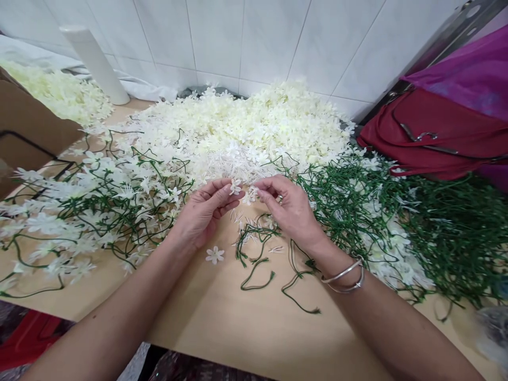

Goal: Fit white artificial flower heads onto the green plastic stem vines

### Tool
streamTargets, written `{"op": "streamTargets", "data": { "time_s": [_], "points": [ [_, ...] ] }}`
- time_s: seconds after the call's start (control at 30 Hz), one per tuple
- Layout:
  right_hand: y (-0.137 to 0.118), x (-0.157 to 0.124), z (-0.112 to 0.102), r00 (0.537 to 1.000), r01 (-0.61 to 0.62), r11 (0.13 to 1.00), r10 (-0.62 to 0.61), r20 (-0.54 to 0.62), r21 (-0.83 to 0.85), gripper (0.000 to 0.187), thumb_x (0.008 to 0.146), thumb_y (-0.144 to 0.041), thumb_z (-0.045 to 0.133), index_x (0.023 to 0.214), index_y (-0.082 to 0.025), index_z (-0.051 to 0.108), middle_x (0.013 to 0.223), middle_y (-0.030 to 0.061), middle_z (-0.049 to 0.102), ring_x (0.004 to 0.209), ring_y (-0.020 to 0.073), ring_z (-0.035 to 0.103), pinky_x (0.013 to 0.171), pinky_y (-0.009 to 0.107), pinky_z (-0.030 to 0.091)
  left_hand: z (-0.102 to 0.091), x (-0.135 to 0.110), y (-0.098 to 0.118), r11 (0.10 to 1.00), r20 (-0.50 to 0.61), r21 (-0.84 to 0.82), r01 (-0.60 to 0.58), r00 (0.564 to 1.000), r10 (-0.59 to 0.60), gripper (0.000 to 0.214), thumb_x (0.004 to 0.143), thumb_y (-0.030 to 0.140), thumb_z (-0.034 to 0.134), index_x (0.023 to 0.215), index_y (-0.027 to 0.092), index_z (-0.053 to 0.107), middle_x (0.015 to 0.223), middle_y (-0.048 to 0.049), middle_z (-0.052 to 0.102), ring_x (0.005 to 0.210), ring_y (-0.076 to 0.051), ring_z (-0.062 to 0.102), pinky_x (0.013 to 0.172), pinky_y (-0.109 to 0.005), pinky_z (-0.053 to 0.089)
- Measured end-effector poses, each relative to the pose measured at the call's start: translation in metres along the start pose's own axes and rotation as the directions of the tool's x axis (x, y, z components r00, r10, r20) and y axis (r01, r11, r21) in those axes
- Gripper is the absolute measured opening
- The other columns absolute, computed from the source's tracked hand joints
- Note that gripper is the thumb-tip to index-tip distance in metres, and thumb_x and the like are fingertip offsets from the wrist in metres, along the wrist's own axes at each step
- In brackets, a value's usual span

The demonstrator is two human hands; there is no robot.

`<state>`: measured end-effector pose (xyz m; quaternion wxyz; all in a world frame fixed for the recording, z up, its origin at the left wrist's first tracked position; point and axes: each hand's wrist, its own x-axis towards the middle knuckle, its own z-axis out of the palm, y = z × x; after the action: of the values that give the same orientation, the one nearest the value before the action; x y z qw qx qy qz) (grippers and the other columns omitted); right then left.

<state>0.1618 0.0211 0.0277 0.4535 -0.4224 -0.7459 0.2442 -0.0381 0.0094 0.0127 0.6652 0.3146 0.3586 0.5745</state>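
Observation:
My left hand (204, 211) pinches a small white artificial flower (235, 186) between thumb and fingertips. Close beside it, my right hand (288, 206) has its fingers curled and pinched together on small white flower pieces (251, 196); two bangles (344, 276) sit on its wrist. Both hands hover over the wooden table (238, 323), just in front of a big heap of cream petals (254, 127). A single loose white flower (215, 255) lies on the table under my left wrist. Green stems (257, 248) lie under my right hand.
Finished stems with white flowers (91, 206) spread at the left. A tangle of bare green stems (436, 227) fills the right. A red bag (436, 137) and purple cloth (472, 74) sit at the back right. A white cylinder (97, 61) and a cardboard box (27, 127) stand at the back left.

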Motion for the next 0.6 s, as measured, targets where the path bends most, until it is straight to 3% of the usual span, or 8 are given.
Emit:
{"op": "streamTargets", "data": {
  "time_s": [0.13,0.23,0.37,0.47,0.6],
  "points": [
    [-0.011,0.0,0.004,0.994,-0.087,0.953,0.103,-0.042,0.292,0.003,0.092,-0.02,0.069,0.093,-0.022,0.071,0.088,0.0017,0.072,0.082,0.0175,0.067,0.079,0.034,0.055,0.001,-0.001,-0.001,0.999,-0.016,-0.005,0.049,0.999,-0.049,0.014,0.084,0.02,0.083,0.096,0.02,0.075,0.1,-0.0029,0.083,0.09,-0.015,0.08,0.083,-0.023,0.064],
    [-0.019,-0.001,0.006,0.992,-0.048,0.953,0.079,-0.094,0.3,0.005,0.089,-0.018,0.073,0.089,-0.023,0.073,0.096,0.0026,0.075,0.091,0.0183,0.068,0.084,0.035,0.055,0.004,-0.002,-0.003,0.997,-0.023,-0.01,0.079,0.997,-0.079,0.012,0.086,0.019,0.081,0.095,0.02,0.074,0.099,-0.0029,0.083,0.092,-0.016,0.081,0.082,-0.024,0.064],
    [-0.021,-0.003,0.008,0.983,-0.075,0.956,0.118,-0.141,0.284,0.007,0.086,-0.017,0.076,0.086,-0.023,0.074,0.085,0.0002,0.074,0.08,0.0162,0.065,0.078,0.033,0.054,0.01,-0.005,-0.004,0.988,-0.016,-0.061,0.139,0.99,-0.14,0.01,0.086,0.014,0.08,0.092,0.02,0.074,0.091,-0.0014,0.082,0.089,-0.016,0.081,0.08,-0.024,0.064],
    [-0.017,-0.003,0.009,0.969,-0.112,0.916,0.187,-0.164,0.384,0.005,0.088,-0.019,0.076,0.087,-0.022,0.073,0.087,0.0004,0.074,0.08,0.0149,0.066,0.078,0.031,0.054,0.013,-0.005,-0.003,0.983,-0.041,-0.094,0.155,0.986,-0.159,0.009,0.088,0.012,0.077,0.091,0.019,0.074,0.09,-0.0007,0.082,0.086,-0.015,0.081,0.079,-0.023,0.064],
    [-0.01,-0.002,0.011,0.959,-0.171,0.828,0.265,-0.104,0.533,0.01,0.089,-0.025,0.077,0.087,-0.022,0.068,0.086,-0.0005,0.073,0.078,0.0139,0.069,0.081,0.031,0.057,0.013,-0.004,-0.002,0.984,-0.082,-0.123,0.129,0.987,-0.139,0.01,0.089,0.01,0.075,0.094,0.019,0.073,0.089,-0.0006,0.082,0.086,-0.014,0.081,0.077,-0.021,0.063]
  ]
}}
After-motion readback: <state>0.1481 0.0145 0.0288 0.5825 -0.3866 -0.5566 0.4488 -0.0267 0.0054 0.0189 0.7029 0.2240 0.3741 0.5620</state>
